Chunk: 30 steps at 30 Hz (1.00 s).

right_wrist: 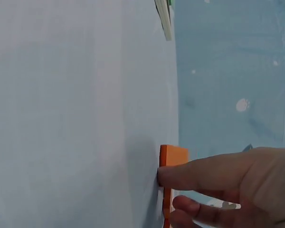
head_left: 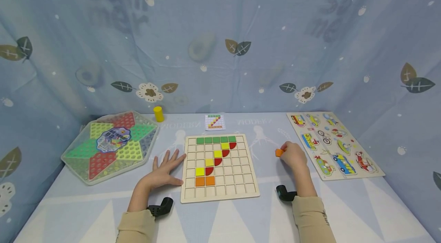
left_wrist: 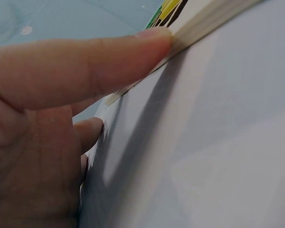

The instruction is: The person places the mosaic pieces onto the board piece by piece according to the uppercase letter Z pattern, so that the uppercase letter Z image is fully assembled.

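Observation:
The wooden grid board [head_left: 238,179] lies mid-table, with a green row at its top, a diagonal of yellow squares and red quarter-round pieces, and two orange squares [head_left: 204,181] low on its left side. My left hand [head_left: 162,174] is spread on the table at the board's left side, its thumb touching the edge in the left wrist view. To the right of the board, my right hand [head_left: 294,155] pinches an orange square tile [right_wrist: 176,155] at the tabletop. More orange shows below that tile in the right wrist view, partly hidden by the fingers.
A small pattern card [head_left: 215,122] lies behind the board. At the left are a hexagonal Chinese checkers set [head_left: 113,139] and a yellow cylinder [head_left: 158,114]. A vehicle peg puzzle [head_left: 330,143] lies at the right, close to my right hand. A patterned curtain rises behind the table.

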Each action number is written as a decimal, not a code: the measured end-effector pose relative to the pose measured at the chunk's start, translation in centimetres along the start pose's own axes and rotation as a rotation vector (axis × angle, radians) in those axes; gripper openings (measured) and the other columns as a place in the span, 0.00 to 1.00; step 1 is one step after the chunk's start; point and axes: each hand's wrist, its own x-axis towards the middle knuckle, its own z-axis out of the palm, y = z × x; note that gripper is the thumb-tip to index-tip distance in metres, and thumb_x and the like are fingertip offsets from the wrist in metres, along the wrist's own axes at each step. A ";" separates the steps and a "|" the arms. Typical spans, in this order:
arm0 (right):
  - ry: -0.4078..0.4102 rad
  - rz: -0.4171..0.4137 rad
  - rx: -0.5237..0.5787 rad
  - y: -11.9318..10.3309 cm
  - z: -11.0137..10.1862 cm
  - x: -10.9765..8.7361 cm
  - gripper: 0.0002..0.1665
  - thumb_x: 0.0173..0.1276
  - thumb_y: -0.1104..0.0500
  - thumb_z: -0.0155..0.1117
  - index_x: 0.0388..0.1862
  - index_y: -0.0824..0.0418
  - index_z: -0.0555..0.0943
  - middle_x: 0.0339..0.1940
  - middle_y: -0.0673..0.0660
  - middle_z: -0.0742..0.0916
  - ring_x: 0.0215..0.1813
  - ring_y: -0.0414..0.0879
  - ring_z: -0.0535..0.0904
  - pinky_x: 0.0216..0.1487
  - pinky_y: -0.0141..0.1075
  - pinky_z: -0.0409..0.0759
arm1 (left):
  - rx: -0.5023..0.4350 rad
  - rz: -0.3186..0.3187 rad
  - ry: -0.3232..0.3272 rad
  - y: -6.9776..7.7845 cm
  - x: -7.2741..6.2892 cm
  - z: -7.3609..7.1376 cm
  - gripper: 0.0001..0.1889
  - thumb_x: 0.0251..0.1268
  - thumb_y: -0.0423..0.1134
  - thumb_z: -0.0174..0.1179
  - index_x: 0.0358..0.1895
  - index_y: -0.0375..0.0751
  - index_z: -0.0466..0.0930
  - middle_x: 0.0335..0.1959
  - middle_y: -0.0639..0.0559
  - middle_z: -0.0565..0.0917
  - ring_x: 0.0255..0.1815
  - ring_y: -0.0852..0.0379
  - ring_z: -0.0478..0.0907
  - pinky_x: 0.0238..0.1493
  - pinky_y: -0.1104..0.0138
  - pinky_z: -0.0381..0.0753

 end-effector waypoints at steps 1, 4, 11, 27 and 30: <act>0.004 -0.001 0.013 0.0 0.0 0.0 0.11 0.53 0.65 0.63 0.35 0.68 0.77 0.33 0.63 0.81 0.33 0.54 0.73 0.34 0.42 0.71 | 0.001 0.000 0.000 0.0 0.0 0.0 0.49 0.42 0.43 0.68 0.72 0.42 0.54 0.74 0.37 0.41 0.72 0.36 0.23 0.60 0.42 0.11; 0.007 -0.020 0.110 -0.4 0.1 0.0 0.10 0.53 0.64 0.66 0.31 0.66 0.75 0.29 0.60 0.80 0.30 0.49 0.72 0.30 0.36 0.70 | 0.004 0.002 -0.001 0.0 0.0 0.0 0.49 0.42 0.43 0.67 0.72 0.42 0.53 0.74 0.37 0.40 0.72 0.37 0.23 0.60 0.42 0.11; -0.110 -0.088 0.439 -4.7 0.6 -0.9 0.14 0.58 0.63 0.65 0.41 0.68 0.78 0.31 0.58 0.83 0.31 0.51 0.77 0.31 0.36 0.75 | 0.006 -0.004 -0.001 0.0 0.0 -0.1 0.49 0.42 0.43 0.68 0.72 0.42 0.53 0.74 0.37 0.40 0.72 0.37 0.23 0.60 0.42 0.11; -0.448 -0.346 0.466 -11.9 5.7 -5.5 0.03 0.59 0.63 0.66 0.31 0.63 0.83 0.26 0.52 0.83 0.29 0.43 0.76 0.32 0.32 0.78 | -0.001 -0.002 0.008 -0.1 0.0 0.1 0.49 0.41 0.43 0.68 0.71 0.42 0.54 0.74 0.37 0.41 0.72 0.37 0.23 0.60 0.42 0.11; -0.439 -0.390 0.362 -12.3 6.5 -5.8 0.03 0.56 0.62 0.68 0.26 0.58 0.82 0.22 0.49 0.82 0.27 0.41 0.75 0.30 0.31 0.74 | 0.008 -0.005 0.008 -0.1 0.0 0.1 0.49 0.41 0.43 0.68 0.71 0.42 0.54 0.74 0.37 0.41 0.72 0.37 0.24 0.60 0.42 0.11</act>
